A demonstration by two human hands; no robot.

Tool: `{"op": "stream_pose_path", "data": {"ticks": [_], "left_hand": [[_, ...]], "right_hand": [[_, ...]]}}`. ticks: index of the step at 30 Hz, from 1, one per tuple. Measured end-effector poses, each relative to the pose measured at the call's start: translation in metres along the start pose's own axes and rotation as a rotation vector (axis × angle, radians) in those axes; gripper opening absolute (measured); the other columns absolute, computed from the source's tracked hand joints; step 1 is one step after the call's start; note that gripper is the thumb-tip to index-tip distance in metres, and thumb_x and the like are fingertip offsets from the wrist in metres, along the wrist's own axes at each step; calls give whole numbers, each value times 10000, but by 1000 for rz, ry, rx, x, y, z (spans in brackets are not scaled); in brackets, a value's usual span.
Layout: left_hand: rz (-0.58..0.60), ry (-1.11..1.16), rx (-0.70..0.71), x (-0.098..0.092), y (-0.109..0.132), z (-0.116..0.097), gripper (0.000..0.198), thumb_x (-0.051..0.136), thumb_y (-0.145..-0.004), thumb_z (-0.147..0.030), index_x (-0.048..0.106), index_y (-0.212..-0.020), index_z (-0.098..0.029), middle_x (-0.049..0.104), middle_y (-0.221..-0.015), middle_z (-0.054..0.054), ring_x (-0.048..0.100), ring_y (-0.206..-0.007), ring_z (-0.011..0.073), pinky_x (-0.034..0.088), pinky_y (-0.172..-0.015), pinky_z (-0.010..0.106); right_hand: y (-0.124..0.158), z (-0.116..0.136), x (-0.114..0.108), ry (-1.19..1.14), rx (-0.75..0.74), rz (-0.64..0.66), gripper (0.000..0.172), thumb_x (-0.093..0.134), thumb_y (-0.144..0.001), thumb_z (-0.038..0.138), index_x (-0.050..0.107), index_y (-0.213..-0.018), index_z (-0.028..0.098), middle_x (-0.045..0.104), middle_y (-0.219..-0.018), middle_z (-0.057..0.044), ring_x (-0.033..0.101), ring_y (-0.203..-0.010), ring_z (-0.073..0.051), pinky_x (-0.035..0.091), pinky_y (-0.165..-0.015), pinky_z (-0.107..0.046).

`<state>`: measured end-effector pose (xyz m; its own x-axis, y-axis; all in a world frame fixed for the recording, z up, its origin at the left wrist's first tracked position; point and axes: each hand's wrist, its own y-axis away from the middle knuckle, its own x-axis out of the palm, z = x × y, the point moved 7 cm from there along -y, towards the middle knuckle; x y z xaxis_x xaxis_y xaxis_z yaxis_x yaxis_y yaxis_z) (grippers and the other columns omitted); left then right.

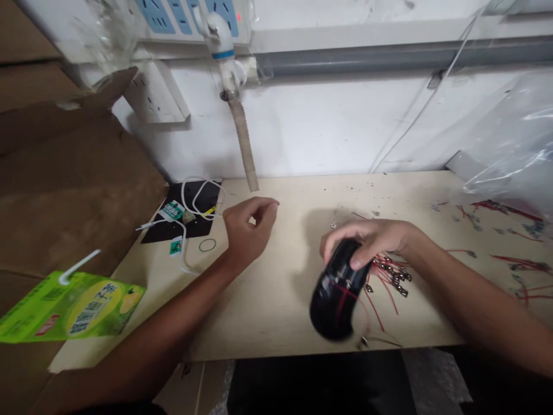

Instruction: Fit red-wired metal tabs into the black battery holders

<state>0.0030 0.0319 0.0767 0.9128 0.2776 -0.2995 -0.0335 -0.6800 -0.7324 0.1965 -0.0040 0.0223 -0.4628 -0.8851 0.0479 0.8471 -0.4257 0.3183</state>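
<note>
My right hand (371,239) grips a glossy black computer mouse (334,300) from above, tilted and raised over the front part of the table. Motion blurs the mouse a little, and a thin red streak shows across its surface. Just behind and right of it lies a pile of short red wires with metal terminals (395,274), partly covered by that hand and wrist. My left hand (250,227) is over the middle of the table, its fingers curled and the thumb meeting the forefinger. Nothing shows in its grasp.
More red wires (525,264) lie along the right side of the pale table (268,305). A white cable (185,242) and a green rubber band (207,245) are at the left, beside a green drink carton (78,305) with a straw. A corrugated hose (244,141) hangs from the wall.
</note>
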Motion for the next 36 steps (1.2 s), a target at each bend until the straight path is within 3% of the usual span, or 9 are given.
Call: {"op": "stream_pose_path", "data": {"ticks": [4,7,11,21,26,29,31,34,36], "left_hand": [[201,-93,71,20,7,0,143,576,-779,-147,665,-667,-150,610,-530,-39,505,-451,60,380,-461,177],[275,-130,90,29,12,2,152,574,-781,-159,659,-655,-154,613,-536,-39,496,-457,61,375,-475,178],[352,-179,59,35,15,6,154,566,-784,-150,663,-665,-151,619,-548,-34,501,-473,63,372,-494,178],[488,-251,18,45,21,16,160,549,-783,-142,668,-677,-153,636,-579,-18,517,-510,82,377,-551,201],[555,-264,17,50,24,18,170,543,-790,-142,666,-674,-157,643,-591,-11,530,-525,88,383,-569,205],[582,-272,22,51,26,18,165,538,-790,-136,671,-695,-161,647,-603,-10,537,-535,92,390,-584,208],[590,-275,18,51,27,18,166,536,-789,-131,671,-698,-157,650,-610,-6,544,-543,95,391,-587,210],[598,-267,8,51,29,19,174,532,-789,-129,664,-679,-157,651,-615,-4,551,-556,100,386,-587,214],[599,-258,5,50,31,18,169,533,-784,-127,663,-682,-162,662,-638,-2,558,-573,104,388,-596,216]], "right_hand": [[-7,1,49,145,102,356,398,710,-779,288,661,-1138,124,669,-1014,-123,673,-693,-158,546,-516,-217],[-16,1,73,199,39,479,502,700,-784,417,633,-1188,127,659,-1045,-109,680,-792,-161,562,-602,-210],[-21,-5,85,133,6,601,661,795,-665,458,609,-1191,104,599,-1137,-109,651,-933,-169,555,-743,-227],[-21,-8,69,42,90,477,544,790,-704,386,614,-1133,101,623,-901,-39,624,-865,-131,509,-811,-258],[-20,-3,58,81,73,395,457,743,-761,336,599,-1130,109,634,-1016,-74,631,-871,-138,519,-777,-270],[-18,17,50,197,34,277,346,681,-801,238,601,-1113,111,640,-1069,-88,636,-921,-149,523,-802,-278],[-13,32,47,381,15,69,287,646,-811,200,612,-1088,134,647,-1067,-79,641,-923,-162,528,-803,-291],[19,47,55,742,-10,-504,246,586,-855,224,615,-1099,208,641,-1092,-64,636,-927,-204,528,-815,-366],[59,41,81,808,-59,-880,268,566,-883,257,594,-1145,310,644,-1093,-38,627,-984,-229,537,-821,-395]]}}
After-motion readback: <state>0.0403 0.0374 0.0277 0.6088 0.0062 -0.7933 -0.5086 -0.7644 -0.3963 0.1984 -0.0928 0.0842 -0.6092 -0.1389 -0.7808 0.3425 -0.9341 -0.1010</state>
